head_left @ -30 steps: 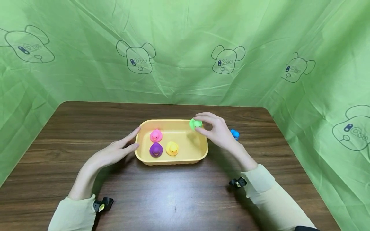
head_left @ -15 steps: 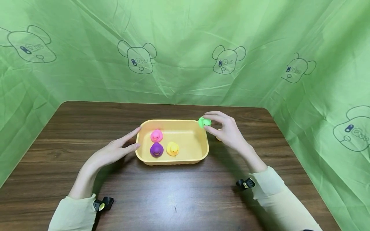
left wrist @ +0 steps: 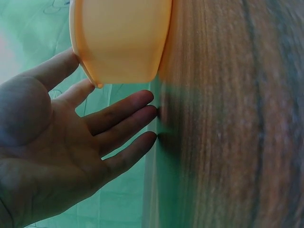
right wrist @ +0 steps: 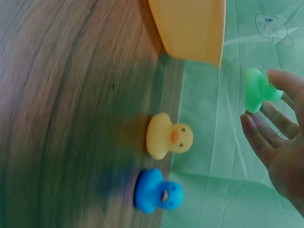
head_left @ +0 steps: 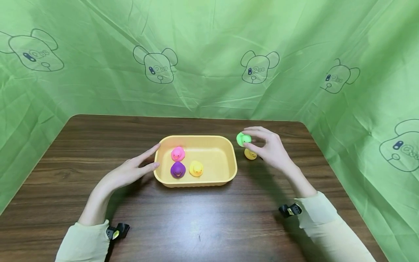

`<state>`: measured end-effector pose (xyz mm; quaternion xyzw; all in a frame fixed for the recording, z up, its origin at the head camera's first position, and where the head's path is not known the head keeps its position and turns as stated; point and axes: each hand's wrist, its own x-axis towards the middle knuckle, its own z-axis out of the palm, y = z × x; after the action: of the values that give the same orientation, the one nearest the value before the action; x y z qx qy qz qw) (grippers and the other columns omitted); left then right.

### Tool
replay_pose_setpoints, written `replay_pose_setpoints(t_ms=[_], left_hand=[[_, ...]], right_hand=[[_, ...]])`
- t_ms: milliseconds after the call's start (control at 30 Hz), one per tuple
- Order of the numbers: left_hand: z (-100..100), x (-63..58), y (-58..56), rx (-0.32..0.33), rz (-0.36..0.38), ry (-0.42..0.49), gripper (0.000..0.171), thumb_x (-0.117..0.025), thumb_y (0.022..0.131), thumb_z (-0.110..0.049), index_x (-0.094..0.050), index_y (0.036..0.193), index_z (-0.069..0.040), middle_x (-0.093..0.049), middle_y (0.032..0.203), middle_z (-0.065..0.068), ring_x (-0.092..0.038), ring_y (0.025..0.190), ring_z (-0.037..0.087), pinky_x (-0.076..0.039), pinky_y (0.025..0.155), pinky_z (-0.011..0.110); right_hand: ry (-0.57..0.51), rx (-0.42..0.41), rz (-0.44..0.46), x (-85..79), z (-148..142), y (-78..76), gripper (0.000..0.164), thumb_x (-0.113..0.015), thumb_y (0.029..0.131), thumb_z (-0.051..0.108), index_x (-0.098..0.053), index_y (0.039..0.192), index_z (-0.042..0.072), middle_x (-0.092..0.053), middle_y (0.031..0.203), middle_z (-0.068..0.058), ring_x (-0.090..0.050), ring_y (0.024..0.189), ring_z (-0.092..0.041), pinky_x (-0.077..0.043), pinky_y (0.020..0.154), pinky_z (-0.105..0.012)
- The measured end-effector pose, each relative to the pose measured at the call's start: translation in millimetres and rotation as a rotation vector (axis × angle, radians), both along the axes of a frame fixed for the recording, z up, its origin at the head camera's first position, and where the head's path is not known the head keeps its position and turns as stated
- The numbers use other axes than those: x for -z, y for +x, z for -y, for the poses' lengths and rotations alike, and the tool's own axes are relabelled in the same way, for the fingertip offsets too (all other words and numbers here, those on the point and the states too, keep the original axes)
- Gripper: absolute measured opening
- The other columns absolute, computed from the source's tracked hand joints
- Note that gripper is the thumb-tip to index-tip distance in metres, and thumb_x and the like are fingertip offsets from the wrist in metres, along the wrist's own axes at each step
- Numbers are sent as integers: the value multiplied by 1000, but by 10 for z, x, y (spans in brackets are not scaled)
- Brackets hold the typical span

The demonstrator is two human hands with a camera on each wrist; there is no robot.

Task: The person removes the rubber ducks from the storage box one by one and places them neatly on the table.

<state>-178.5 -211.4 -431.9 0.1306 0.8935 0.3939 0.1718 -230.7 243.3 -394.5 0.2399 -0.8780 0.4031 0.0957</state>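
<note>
My right hand (head_left: 271,148) pinches a green rubber duck (head_left: 243,139) in the air, just right of a yellow plastic tub (head_left: 196,183). Below that hand, a yellow rubber duck (head_left: 250,154) stands on the table beside the tub. The right wrist view also has a blue rubber duck (right wrist: 154,192) next to it; the hand hides this one from the head. Inside the tub sit a pink duck (head_left: 178,154), a purple duck (head_left: 178,170) and another yellow duck (head_left: 196,169). With thumb and a straight finger, my left hand (head_left: 126,173) touches the tub's left rim.
A dark wood-grain table (head_left: 183,225) carries everything. Green cloth (head_left: 203,91) printed with mouse-like heads hangs behind it and along both sides. Black cameras are strapped at both wrists.
The right hand has carried the green duck rightward, from over the tub's back right corner to outside its rim. The yellow duck on the table has come into view. My left hand stays put.
</note>
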Motion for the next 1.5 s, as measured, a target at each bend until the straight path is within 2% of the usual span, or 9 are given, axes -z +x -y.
replay_pose_setpoints(t_ms=[167, 433, 533, 767, 967, 1167, 1500], left_hand=[[-2, 11, 1, 2, 0, 9, 71, -53, 105, -53, -14, 164, -45, -43, 162, 17, -40, 149, 42, -34, 116, 67], [3, 14, -9, 7, -2, 11, 71, -52, 105, -53, -14, 164, -42, -40, 164, 17, -36, 151, 44, -32, 117, 68], [4, 10, -10, 5, 1, 1, 72, -51, 105, -54, -13, 164, -43, -39, 165, 15, -37, 151, 43, -32, 117, 67], [1, 7, -6, -1, 5, -9, 72, -52, 104, -55, -13, 164, -44, -37, 166, 13, -37, 151, 42, -32, 117, 67], [-1, 9, -7, -2, 8, -7, 72, -51, 104, -56, -13, 164, -44, -37, 167, 14, -34, 152, 42, -31, 118, 67], [12, 1, 4, -10, 8, -7, 71, -51, 105, -54, -13, 164, -45, -37, 166, 14, -35, 152, 42, -31, 118, 67], [-4, 21, 7, -20, 8, 5, 70, -53, 105, -51, -15, 164, -45, -40, 165, 11, -35, 152, 40, -31, 119, 65]], right_hand=[[4, 23, 12, -2, -124, 19, 35, -79, 91, 10, -75, 125, 12, -69, 132, -5, -72, 103, -20, -62, 86, -30], [12, 66, 25, -13, -313, 33, 35, -80, 91, 12, -75, 125, 15, -70, 133, -3, -66, 108, -1, -61, 86, -22], [10, 79, 31, 2, -409, 27, 35, -80, 90, 11, -75, 125, 15, -69, 133, -4, -65, 108, 1, -59, 84, -16], [6, 103, 54, 39, -625, 38, 35, -78, 92, 9, -74, 126, 15, -68, 134, -5, -64, 109, 4, -58, 83, -12], [46, 137, 46, 59, -788, 36, 36, -78, 91, 9, -74, 127, 15, -68, 134, -5, -63, 109, 7, -55, 82, -7], [43, 164, 68, 127, -954, -11, 38, -78, 90, 5, -73, 127, 10, -68, 134, -12, -62, 108, 9, -54, 81, -5], [141, 235, 64, 192, -1138, 4, 34, -80, 91, 17, -75, 125, 17, -71, 132, -6, -54, 112, 19, -49, 81, -4]])
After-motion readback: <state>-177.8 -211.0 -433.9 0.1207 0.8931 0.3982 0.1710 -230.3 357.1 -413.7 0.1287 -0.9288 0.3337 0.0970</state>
